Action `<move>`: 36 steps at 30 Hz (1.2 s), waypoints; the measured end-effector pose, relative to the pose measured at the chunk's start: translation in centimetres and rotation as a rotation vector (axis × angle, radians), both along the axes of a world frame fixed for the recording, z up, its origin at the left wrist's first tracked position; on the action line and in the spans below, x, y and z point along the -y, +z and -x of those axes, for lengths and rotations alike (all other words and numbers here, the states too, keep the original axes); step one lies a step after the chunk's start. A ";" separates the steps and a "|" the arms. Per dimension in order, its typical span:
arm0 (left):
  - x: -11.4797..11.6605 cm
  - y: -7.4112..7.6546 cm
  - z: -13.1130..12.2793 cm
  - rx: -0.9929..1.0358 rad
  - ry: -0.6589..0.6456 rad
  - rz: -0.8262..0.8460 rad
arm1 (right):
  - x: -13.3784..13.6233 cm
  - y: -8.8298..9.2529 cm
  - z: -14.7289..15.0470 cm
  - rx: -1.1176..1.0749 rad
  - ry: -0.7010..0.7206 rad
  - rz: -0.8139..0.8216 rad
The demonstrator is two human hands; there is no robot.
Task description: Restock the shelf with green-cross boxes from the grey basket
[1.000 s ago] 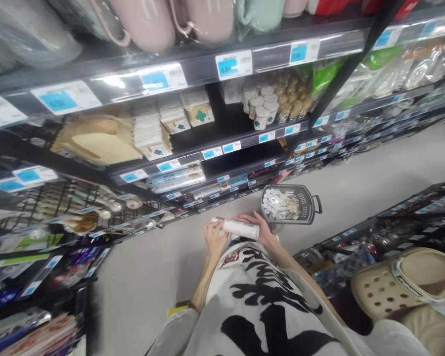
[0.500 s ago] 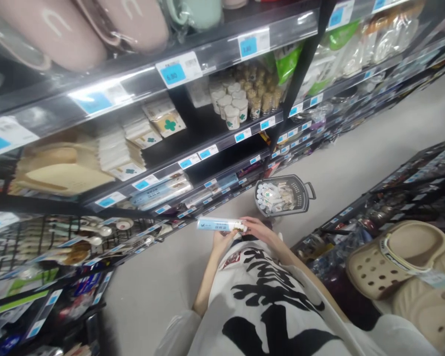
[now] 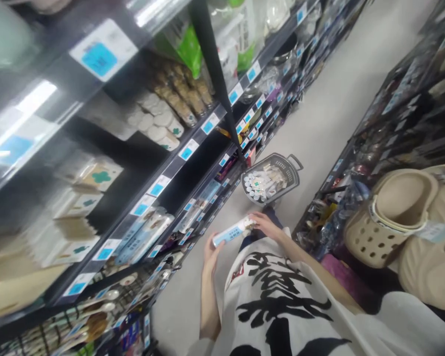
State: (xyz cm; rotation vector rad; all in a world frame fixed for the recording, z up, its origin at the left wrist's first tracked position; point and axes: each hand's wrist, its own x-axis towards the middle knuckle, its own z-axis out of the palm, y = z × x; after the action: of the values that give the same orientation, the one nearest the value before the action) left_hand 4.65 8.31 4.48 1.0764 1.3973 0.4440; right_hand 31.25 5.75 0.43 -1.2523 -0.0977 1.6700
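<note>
Low in the middle of the view I hold a slim white and light-blue tube-shaped pack (image 3: 233, 231) between both hands, level and in front of my printed white shirt. My left hand (image 3: 210, 252) cups its near end with the fingers curled. Fingers of my right hand (image 3: 262, 224) close on the far end. Just beyond my hands a dark grey plastic basket (image 3: 289, 170) stands on the floor, filled with several similar white packs.
Black shelving (image 3: 193, 143) with blue price tags runs along the left, stocked with cups, boxes, cartons and utensils. Another rack (image 3: 393, 113) lines the right, with beige clogs (image 3: 393, 212) close by. A pale floor aisle (image 3: 330, 109) stretches ahead between them.
The view has swung and tilted to the right along the aisle. The pack has turned in my hands, its blue side facing up, and both hands stay on its ends.
</note>
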 end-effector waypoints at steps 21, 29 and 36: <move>-34.7 -7.9 -9.4 -0.256 0.240 -0.424 | 8.1 -12.8 -9.5 -0.463 -0.443 0.539; -41.6 -8.4 -11.8 -0.930 0.020 -0.608 | 8.0 -13.2 -10.7 -0.510 -0.528 0.589; -46.3 -7.5 -13.9 -1.182 -0.098 -0.607 | 7.6 -13.1 -11.9 -0.539 -0.533 0.642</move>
State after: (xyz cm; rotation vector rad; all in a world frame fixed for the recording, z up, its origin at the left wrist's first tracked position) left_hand 18.58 54.59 -3.06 2.0789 2.2780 0.1178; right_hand 43.16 -1.86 -12.64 -1.0832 1.0776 1.5339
